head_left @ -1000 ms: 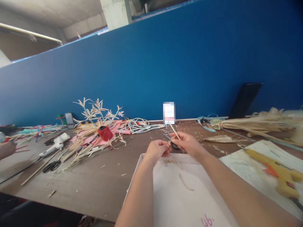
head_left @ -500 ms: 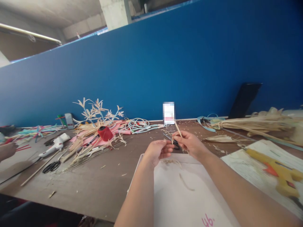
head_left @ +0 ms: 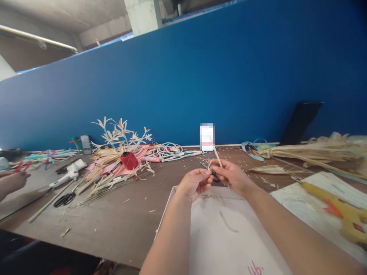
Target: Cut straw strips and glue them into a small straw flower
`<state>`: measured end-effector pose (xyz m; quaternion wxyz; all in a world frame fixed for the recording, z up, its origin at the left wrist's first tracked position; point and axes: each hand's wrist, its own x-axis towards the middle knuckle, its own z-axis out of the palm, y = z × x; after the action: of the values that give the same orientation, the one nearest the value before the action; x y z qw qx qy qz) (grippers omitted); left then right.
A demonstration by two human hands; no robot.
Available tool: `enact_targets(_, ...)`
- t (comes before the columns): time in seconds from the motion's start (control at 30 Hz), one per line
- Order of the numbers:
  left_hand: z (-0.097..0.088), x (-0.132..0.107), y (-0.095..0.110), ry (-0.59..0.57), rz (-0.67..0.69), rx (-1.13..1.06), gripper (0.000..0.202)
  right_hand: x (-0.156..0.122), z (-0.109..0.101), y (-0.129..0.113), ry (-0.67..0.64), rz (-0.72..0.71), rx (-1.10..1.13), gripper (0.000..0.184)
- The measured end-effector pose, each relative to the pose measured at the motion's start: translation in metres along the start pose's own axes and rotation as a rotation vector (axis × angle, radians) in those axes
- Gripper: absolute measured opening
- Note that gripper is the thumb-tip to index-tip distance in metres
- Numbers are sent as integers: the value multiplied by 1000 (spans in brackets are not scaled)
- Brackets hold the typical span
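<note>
Both my hands meet over the far edge of a white sheet of card [head_left: 218,236] on the brown table [head_left: 114,214]. My right hand [head_left: 233,176] pinches a thin pale straw strip [head_left: 217,156] that sticks up and away from the fingers. My left hand [head_left: 195,183] is closed in a pinch right beside it, at the strip's lower end near some fine fibres. Small black scissors [head_left: 212,173] lie on the table just behind my fingers. Loose straw shreds [head_left: 210,196] lie on the card below my hands.
A heap of straw, straw flowers and a red spool [head_left: 129,160] lies to the left, with black scissors [head_left: 64,199] and a white glue gun [head_left: 67,175]. A yellow glue gun [head_left: 341,210] lies at right, dried leaves [head_left: 309,154] behind it. Another person's hand [head_left: 11,181] is at far left.
My hands drew slightly apart and then came back together, and the strip in my right hand now stands a little more upright. The view has shifted slightly.
</note>
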<state>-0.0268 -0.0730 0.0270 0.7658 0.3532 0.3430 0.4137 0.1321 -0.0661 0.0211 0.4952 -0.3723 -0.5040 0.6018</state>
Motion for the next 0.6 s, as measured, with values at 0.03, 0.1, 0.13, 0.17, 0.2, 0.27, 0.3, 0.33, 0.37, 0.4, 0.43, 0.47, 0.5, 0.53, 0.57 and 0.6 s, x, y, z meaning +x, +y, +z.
enact_targets(0.03, 0, 0, 0, 25, 18, 36, 19, 0, 0, 0, 5, 9, 10, 35)
enact_targets(0.1, 1, 1, -2, 74, 44, 109, 23, -1, 0, -1, 8, 23, 11, 33)
enact_targets(0.13, 1, 1, -2, 94, 52, 140, 25, -1, 0, -1, 6, 30, 6, 32)
enact_targets(0.17, 1, 1, -3, 109, 58, 166, 26, -1, 0, -1, 4, 34, -1, 31)
enact_targets(0.2, 1, 2, -3, 123, 62, 189, 28, -2, 0, -1, 3, 38, -6, 31)
enact_targets(0.27, 0, 3, -4, 143, 71, 227, 30, -2, 0, -1, 9, 46, -15, 31)
enact_targets(0.3, 0, 3, -4, 151, 74, 243, 31, -2, 0, -1, 13, 48, -17, 31)
enact_targets(0.33, 0, 3, -4, 159, 76, 256, 31, -2, 0, -1, 16, 48, -18, 31)
enact_targets(0.37, 1, 3, -4, 167, 75, 268, 32, -2, 0, -1, 15, 47, -19, 30)
enact_targets(0.4, 1, 3, -5, 174, 74, 279, 32, -2, 0, -1, 12, 44, -21, 30)
enact_targets(0.43, 1, 3, -5, 182, 72, 289, 32, -2, 0, -1, 8, 41, -22, 29)
enact_targets(0.47, 2, 3, -5, 187, 70, 297, 32, -2, 0, -1, 5, 37, -24, 29)
enact_targets(0.5, 2, 3, -5, 187, 69, 304, 32, -2, 0, -1, 4, 32, -26, 29)
enact_targets(0.53, 3, 3, -5, 186, 67, 312, 32, -2, 1, -1, 7, 27, -32, 29)
enact_targets(0.57, 3, 3, -5, 182, 66, 322, 32, -2, 1, 0, 13, 22, -41, 28)
enact_targets(0.6, 3, 2, -5, 178, 63, 333, 32, -1, 0, 1, 23, 15, -55, 28)
